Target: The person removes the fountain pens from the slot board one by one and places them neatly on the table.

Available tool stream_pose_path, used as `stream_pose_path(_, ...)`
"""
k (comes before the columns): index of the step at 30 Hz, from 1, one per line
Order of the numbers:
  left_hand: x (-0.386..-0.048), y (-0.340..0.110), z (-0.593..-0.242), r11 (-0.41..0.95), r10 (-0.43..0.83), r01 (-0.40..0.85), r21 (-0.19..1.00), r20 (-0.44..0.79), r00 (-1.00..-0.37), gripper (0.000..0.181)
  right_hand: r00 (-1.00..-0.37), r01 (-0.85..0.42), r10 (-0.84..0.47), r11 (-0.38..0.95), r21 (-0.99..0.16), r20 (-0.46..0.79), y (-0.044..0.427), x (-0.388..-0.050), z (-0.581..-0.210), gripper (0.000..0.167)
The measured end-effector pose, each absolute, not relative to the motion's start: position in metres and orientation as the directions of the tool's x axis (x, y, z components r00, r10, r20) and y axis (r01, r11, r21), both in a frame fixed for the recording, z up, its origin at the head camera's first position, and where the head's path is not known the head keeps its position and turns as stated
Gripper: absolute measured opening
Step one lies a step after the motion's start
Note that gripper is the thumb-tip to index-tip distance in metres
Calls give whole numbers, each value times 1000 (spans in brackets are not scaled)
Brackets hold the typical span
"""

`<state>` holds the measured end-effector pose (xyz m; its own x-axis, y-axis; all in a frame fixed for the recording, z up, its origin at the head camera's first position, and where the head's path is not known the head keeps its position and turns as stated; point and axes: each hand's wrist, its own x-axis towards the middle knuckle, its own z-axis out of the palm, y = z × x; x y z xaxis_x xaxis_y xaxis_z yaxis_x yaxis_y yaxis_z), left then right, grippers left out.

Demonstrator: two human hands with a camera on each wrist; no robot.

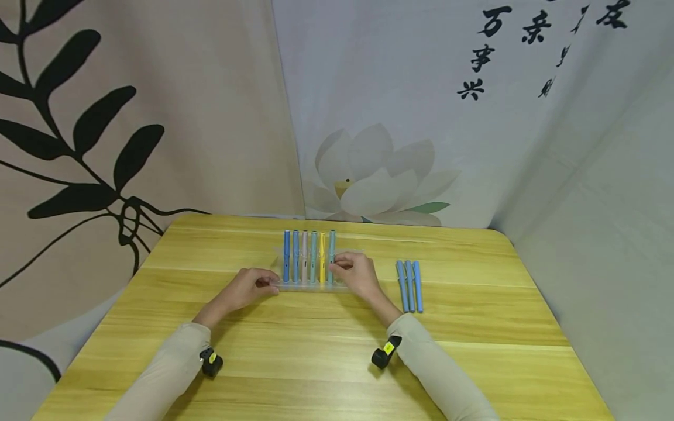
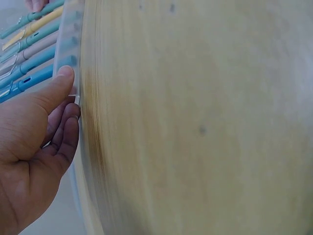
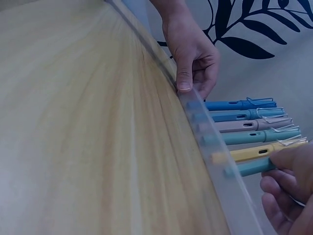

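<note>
A clear rack [image 1: 310, 287] holds several upright pens in a row: blue ones, a pinkish-grey one, a green one [image 1: 313, 257], a yellow one [image 1: 322, 257] and a teal one [image 1: 332, 242] at the right end. My left hand [image 1: 250, 286] pinches the rack's left end, its thumb on the clear edge in the left wrist view. My right hand [image 1: 358, 273] pinches the teal pen between thumb and fingers; in the right wrist view this pen's [image 3: 249, 168] lower end stands in the rack, its upper part hidden by the hand.
Three blue pens [image 1: 409, 286] lie side by side on the wooden table [image 1: 295, 362], right of my right hand. Behind the table hangs a curtain [image 1: 221, 117] with leaf, flower and character prints. A black device [image 1: 212, 362] is strapped on each wrist.
</note>
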<state>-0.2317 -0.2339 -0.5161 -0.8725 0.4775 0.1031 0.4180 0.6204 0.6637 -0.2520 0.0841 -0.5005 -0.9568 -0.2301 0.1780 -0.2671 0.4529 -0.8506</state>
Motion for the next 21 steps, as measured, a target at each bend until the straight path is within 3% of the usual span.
stream_pose_path(21, -233, -233, -517, 632, 482, 415, 655, 87, -872, 23, -950, -314, -159, 459, -831, 270, 98, -240, -472, 25)
